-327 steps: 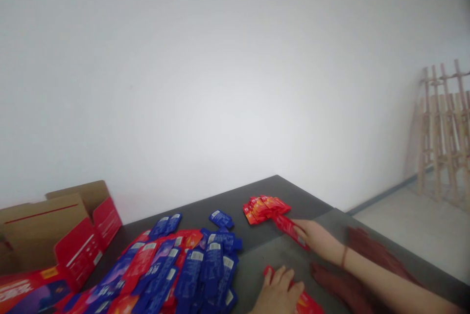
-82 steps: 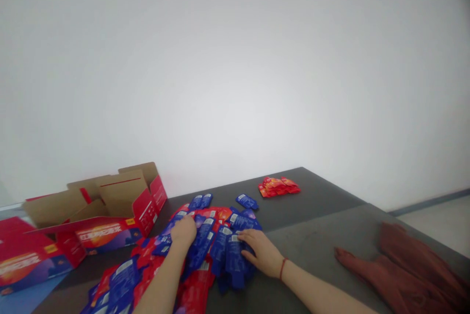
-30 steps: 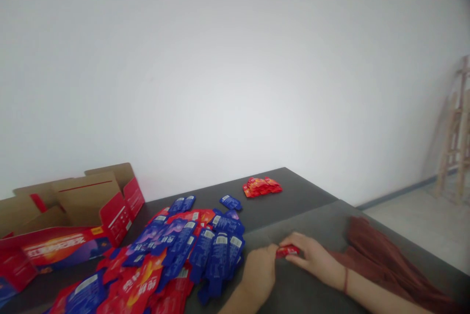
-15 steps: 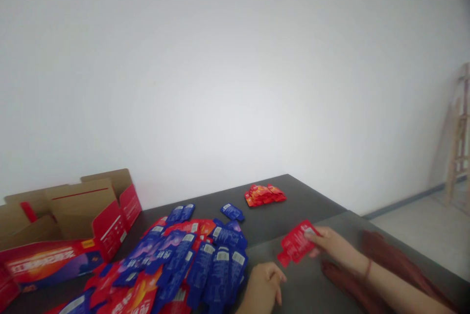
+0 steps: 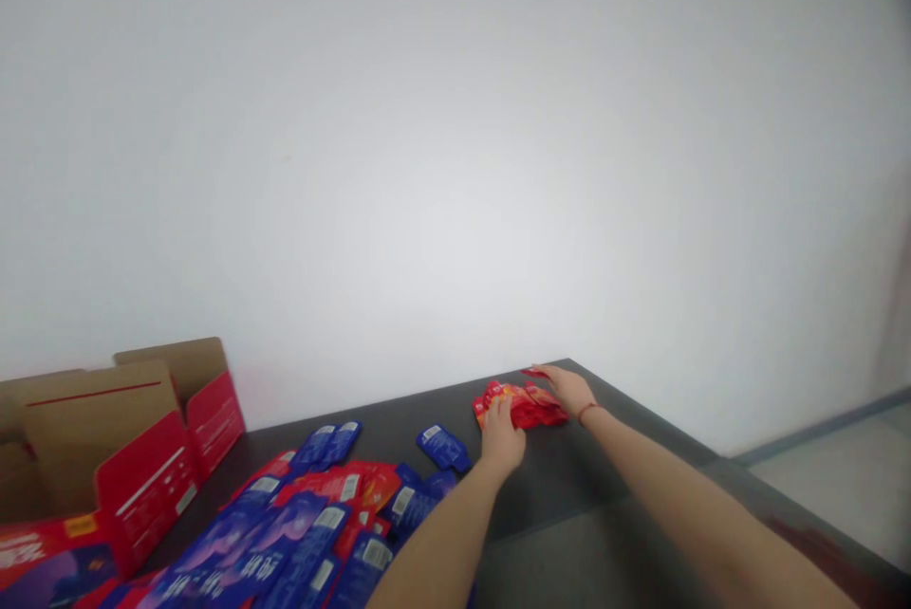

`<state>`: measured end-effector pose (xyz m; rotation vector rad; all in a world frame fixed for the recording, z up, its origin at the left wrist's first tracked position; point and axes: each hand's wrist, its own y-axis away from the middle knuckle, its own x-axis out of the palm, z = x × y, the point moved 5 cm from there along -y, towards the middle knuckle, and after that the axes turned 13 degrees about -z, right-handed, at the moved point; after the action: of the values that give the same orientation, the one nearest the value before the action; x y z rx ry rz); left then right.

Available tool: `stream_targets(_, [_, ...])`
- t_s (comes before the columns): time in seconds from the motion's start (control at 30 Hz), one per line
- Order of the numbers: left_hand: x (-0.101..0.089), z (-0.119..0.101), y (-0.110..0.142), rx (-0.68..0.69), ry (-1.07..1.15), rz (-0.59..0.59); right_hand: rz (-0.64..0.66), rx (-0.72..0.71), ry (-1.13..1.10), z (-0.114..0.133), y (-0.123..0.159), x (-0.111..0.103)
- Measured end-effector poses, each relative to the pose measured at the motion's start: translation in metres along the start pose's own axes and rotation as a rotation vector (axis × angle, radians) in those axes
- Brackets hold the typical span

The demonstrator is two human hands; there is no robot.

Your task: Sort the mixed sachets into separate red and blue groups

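Both my arms reach to the far end of the dark table (image 5: 569, 486). A small stack of red sachets (image 5: 523, 405) lies there. My left hand (image 5: 502, 433) rests against the stack's left edge, fingers laid forward on it. My right hand (image 5: 566, 389) lies on the stack's right side, fingers stretched flat over the top sachets. A red band circles my right wrist. Neither hand lifts anything that I can make out.
A large heap of blue and red sachets (image 5: 306, 524) covers the near left of the table, with a stray blue sachet (image 5: 441, 446) beside my left hand. An open red and brown carton (image 5: 106, 457) stands at the far left. A white wall rises behind.
Half a second ago my right hand held a red sachet in the air and my left hand rested near me. Both hands have since reached forward onto the red stack.
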<state>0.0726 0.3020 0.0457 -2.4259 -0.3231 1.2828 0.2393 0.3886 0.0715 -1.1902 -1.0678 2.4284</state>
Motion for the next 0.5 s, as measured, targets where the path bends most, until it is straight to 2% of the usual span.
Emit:
stream_targets(0.1, [0.018,0.021,-0.022,-0.071,-0.070,0.027,0.060,-0.021,-0.007,-0.020,-0.006,0.032])
stream_targets(0.23, [0.034,0.039,-0.028,-0.106,-0.123,0.092,0.199,-0.081,-0.079,-0.034,0.009,0.057])
stream_targets(0.33, [0.040,0.046,-0.024,-0.110,-0.140,0.120,0.245,-0.068,-0.110,-0.039,0.024,0.063])
stream_targets(0.5, [0.042,0.048,-0.018,-0.088,-0.156,0.107,0.196,0.054,-0.113,-0.040,0.029,0.063])
